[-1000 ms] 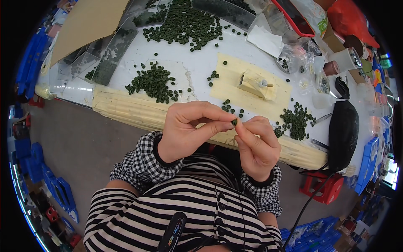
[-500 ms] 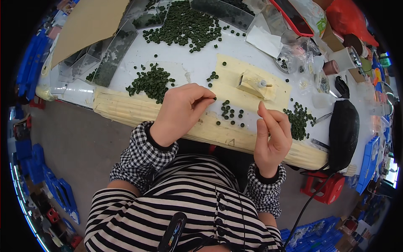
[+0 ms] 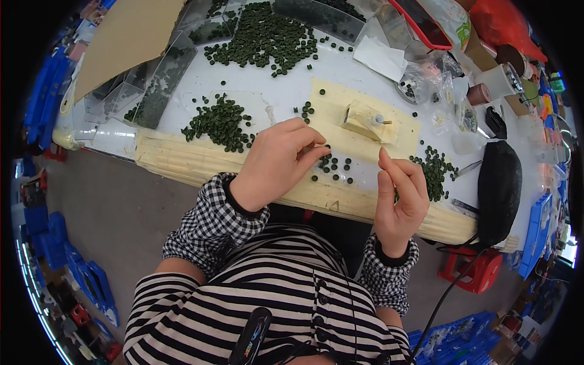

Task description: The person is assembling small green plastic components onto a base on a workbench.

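Note:
My left hand is closed in a pinch, with a small dark green disc at its fingertips. Below those fingertips lie several loose green discs on the white tabletop. My right hand is held to the right of them, palm turned inward and fingers curled. Its thumb and index tips are a little apart, and a dark bit shows between thumb and fingers, too hidden to name. Between the hands and beyond them, a small block with a metal pin sits on a yellowish taped sheet.
A pile of green discs lies left, a larger one far off, another right. Clear trays stand under cardboard. A black pouch, tweezers and a red-cased phone lie right. Padding lines the front edge.
My left hand has moved right, its pinch now over the loose discs near the middle. My right hand has shifted slightly right, its fingers still curled.

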The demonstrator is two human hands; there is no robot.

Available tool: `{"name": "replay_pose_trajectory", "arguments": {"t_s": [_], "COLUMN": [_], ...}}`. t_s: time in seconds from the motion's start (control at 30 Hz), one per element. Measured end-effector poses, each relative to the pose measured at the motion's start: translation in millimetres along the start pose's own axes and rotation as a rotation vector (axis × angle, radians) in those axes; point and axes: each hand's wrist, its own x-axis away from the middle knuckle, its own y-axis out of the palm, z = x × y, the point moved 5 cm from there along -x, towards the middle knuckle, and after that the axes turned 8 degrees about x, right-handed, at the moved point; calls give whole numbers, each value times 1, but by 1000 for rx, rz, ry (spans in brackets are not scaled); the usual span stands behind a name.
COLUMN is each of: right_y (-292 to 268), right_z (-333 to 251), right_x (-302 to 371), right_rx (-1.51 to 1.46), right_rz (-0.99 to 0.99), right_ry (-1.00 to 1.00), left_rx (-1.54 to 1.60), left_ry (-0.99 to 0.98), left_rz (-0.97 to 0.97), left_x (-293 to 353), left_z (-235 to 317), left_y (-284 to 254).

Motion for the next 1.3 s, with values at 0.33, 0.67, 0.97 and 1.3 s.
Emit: {"name": "replay_pose_trajectory", "arguments": {"t_s": [0.33,0.67,0.97,1.3], "right_y": [-9,2,-16,7], "right_z": [6,8,-12,-36], "right_x": [-11,-50,-44,-26], "right_rx": [91,245,122,-446], "right_rz": [106,83,290,24], "right_ry": [23,-53,-32,75], "left_rx": [287,1384,1577,1602], "left_ry": [-152,-419,-469,-439], "left_rz": [49,-128,-185,-193], "left_x": [3,10,17,19], "left_z": [-5,-13,-3,6], "left_y": [-6,-4,7,17]}}
